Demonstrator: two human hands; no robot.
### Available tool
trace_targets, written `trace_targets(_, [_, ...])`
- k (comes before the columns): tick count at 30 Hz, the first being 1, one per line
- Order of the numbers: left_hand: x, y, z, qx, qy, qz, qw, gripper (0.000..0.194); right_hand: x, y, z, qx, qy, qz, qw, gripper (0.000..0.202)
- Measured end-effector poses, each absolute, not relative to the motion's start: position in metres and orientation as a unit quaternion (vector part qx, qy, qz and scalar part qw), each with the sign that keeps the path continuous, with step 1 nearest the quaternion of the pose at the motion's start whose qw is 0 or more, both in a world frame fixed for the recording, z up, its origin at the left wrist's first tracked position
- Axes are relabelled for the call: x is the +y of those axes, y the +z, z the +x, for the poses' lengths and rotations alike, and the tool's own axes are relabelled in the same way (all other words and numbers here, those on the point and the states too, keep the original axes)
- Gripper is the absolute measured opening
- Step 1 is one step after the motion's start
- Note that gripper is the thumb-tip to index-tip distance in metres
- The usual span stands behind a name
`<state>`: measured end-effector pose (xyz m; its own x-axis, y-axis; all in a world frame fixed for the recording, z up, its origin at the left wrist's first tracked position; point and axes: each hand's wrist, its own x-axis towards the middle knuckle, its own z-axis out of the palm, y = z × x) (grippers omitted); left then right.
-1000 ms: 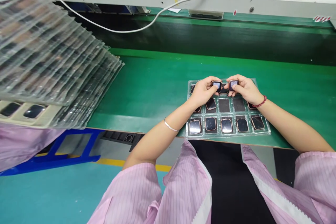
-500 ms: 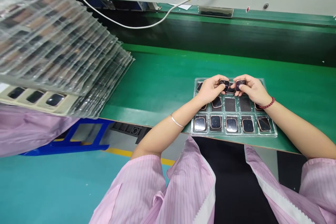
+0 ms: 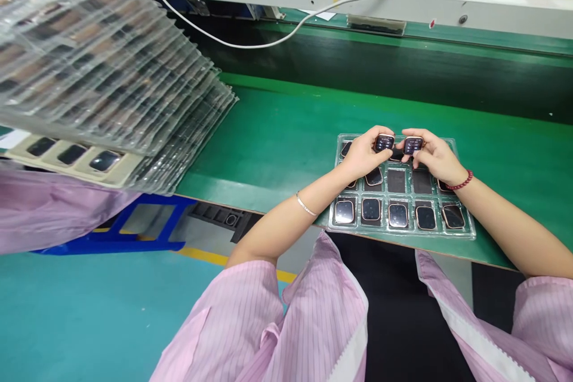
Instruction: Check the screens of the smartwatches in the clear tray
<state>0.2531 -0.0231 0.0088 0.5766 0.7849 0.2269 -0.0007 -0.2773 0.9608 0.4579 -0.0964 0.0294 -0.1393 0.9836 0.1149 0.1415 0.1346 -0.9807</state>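
Left hand (image 3: 364, 151), right hand (image 3: 437, 156) — curled, gripping watches (image 3: 384, 142)

Plastic trays (image 3: 409, 194) on green bench (image 3: 277, 137)

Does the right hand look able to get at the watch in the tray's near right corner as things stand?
Probably not right away: the right hand holds a lit watch. Otherwise the way looks free, since the corner watch lies uncovered in the tray, close to that hand.
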Motion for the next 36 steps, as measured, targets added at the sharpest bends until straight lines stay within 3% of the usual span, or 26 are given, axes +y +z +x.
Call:
trace_targets(3, [-0.0236,0.0101,0.253,0.263,0.353,0.695,0.569,0.022,-0.0972,0.0309,0.4581,-0.583,0.458,-0.491,0.457,0.028])
trace_targets(6, [-0.0231,0.011,0.2528,0.27,0.346,0.687,0.579,0.033,-0.0989,0.0321,0.4551,-0.597,0.438,-0.494,0.456,0.022])
trace_targets(10, [-0.0227,0.0119,0.2525,0.285,0.364,0.691,0.555,0.044,-0.0993,0.0327,0.4537,-0.618,0.443,-0.473,0.445,0.03])
trace_targets(16, [-0.0238,0.0136,0.2524,0.284,0.367,0.683,0.564,0.023,-0.0975,0.0297,0.4586,-0.614,0.464,-0.47,0.433,0.037])
trace_targets(21, [-0.0241,0.0129,0.2519,0.267,0.376,0.682,0.568,0.051,-0.098,0.0293,0.4575,-0.613,0.469,-0.457,0.441,0.051])
trace_targets(26, [-0.0246,0.0156,0.25,0.258,0.354,0.665,0.605,0.033,-0.0975,0.0301,0.4579,-0.567,0.499,-0.481,0.445,0.035])
trace_targets(33, [-0.0225,0.0113,0.251,0.268,0.373,0.663,0.591,0.053,-0.0952,0.028,0.4582,-0.573,0.481,-0.466,0.473,0.052])
trace_targets(36, [-0.0221,0.012,0.25,0.272,0.349,0.675,0.591,0.036,-0.096,0.0281,0.4581,-0.566,0.488,-0.475,0.465,0.04])
